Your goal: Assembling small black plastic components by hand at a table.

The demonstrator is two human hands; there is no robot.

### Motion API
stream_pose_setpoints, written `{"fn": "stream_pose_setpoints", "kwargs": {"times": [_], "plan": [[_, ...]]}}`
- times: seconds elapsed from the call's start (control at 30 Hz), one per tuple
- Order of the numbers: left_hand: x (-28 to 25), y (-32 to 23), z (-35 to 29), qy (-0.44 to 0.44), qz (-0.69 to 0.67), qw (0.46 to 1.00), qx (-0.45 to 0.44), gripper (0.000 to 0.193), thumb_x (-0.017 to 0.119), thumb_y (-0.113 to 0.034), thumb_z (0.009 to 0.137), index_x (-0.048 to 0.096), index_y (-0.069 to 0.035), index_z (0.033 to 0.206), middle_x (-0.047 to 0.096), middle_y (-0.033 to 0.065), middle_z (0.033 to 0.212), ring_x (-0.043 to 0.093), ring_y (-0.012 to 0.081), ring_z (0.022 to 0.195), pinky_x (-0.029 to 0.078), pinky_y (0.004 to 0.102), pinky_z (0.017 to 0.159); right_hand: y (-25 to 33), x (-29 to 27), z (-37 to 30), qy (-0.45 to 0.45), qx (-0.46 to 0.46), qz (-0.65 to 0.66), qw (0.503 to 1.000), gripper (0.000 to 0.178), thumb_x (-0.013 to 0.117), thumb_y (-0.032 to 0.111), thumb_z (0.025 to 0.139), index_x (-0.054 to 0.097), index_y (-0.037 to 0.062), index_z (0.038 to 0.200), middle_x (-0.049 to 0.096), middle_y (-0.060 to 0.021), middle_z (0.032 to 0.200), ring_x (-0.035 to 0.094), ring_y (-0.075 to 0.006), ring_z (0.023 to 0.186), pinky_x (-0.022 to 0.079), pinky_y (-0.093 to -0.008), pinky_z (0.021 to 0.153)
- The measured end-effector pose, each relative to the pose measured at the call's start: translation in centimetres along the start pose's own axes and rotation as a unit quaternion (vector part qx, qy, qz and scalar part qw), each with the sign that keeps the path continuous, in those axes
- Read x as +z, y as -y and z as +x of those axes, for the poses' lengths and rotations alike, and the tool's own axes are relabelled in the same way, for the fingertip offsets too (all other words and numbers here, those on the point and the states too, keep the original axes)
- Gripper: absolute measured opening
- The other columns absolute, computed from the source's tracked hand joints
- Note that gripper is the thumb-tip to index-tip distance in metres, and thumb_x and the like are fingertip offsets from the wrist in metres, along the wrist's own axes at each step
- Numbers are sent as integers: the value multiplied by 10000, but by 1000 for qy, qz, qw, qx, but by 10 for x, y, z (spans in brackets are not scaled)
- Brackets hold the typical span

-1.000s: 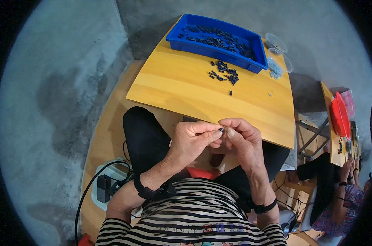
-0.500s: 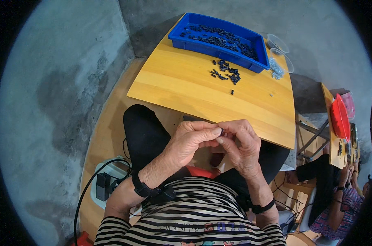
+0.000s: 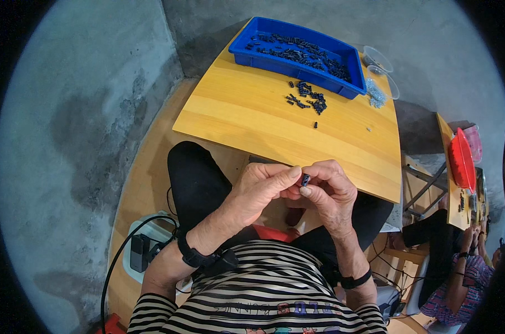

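In front of my lap, just off the table's near edge, my two hands meet. My right hand (image 3: pixel 331 196) pinches a small black cylindrical part (image 3: pixel 305 180) between thumb and fingers. Its dark, shiny end shows between the fingertips. Right beside it is my left hand (image 3: pixel 261 188), its thumb pressed against the fingers; anything in that pinch is hidden. On the yellow table (image 3: pixel 236 111) lies a loose pile of similar black parts (image 3: pixel 317 103), with one single black part (image 3: pixel 315 125) nearer to me.
A blue tray (image 3: pixel 294 70) holding many black parts stands at the table's far side. Clear plastic tubs (image 3: pixel 394 89), one with small pale pieces (image 3: pixel 376 97), sit at the far right corner. To the right, another person (image 3: pixel 458 289) works by a table with a red basin (image 3: pixel 461 158).
My fingertips have parted slightly, and my right hand has shifted a little to the right. More of the black part now shows. The piles on the table look unchanged.
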State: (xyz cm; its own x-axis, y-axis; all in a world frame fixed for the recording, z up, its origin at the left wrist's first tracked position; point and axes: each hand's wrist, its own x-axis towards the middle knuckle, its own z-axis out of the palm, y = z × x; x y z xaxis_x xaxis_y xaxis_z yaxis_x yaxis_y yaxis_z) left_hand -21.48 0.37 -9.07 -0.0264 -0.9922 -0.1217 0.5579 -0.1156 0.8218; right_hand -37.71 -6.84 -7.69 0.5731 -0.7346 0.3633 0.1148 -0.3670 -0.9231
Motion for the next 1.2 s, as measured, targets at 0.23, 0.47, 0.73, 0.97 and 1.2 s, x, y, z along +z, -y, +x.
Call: {"fn": "stream_pose_setpoints", "kwargs": {"times": [0.23, 0.47, 0.73, 0.97, 1.2], "plan": [[1, -2, 1, -25, 55, 998, 12, 282, 587, -256, 930, 681, 4, 984, 670, 67, 913, 616, 117, 822, 513, 246, 768, -5, 0, 0, -3, 7, 18, 1000, 259, 738, 27, 741, 680, 17, 993, 606, -53, 907, 566, -139, 845, 444, -245, 752], [12, -12, 0, -32, 159, 985, 58, 177, 657, -139, 865, 691, 26, 921, 658, 46, 802, 585, 90, 741, 472, 206, 675, -6, -2, 0, 8, -50, -90, 995, 258, 715, -5, 734, 678, 25, 988, 640, -85, 902, 613, -199, 847, 490, -288, 745], [9, -6, 0, -86, 198, 974, 64, 162, 645, -72, 849, 691, 50, 945, 679, 81, 782, 613, 96, 661, 499, 205, 616, -1, -22, 11, 42, -15, -180, 983, 288, 685, 1, 772, 639, 20, 1056, 625, -92, 916, 605, -186, 802, 497, -280, 703], [6, -6, 3, -102, 172, 976, 83, 151, 653, -38, 845, 684, 48, 965, 689, 114, 811, 645, 122, 662, 528, 208, 611, -37, -100, 35, -135, 132, -59, 980, 155, 626, 58, 855, 675, 6, 992, 642, 2, 761, 515, -51, 596, 430, -203, 548], [5, -6, 6, -107, 171, 974, 108, 148, 663, -22, 834, 685, 45, 963, 688, 107, 826, 644, 118, 662, 529, 210, 610, -43, -98, 48, -110, 159, -91, 977, 142, 622, 65, 857, 673, -10, 966, 635, 0, 745, 526, -56, 607, 422, -206, 546]]}}
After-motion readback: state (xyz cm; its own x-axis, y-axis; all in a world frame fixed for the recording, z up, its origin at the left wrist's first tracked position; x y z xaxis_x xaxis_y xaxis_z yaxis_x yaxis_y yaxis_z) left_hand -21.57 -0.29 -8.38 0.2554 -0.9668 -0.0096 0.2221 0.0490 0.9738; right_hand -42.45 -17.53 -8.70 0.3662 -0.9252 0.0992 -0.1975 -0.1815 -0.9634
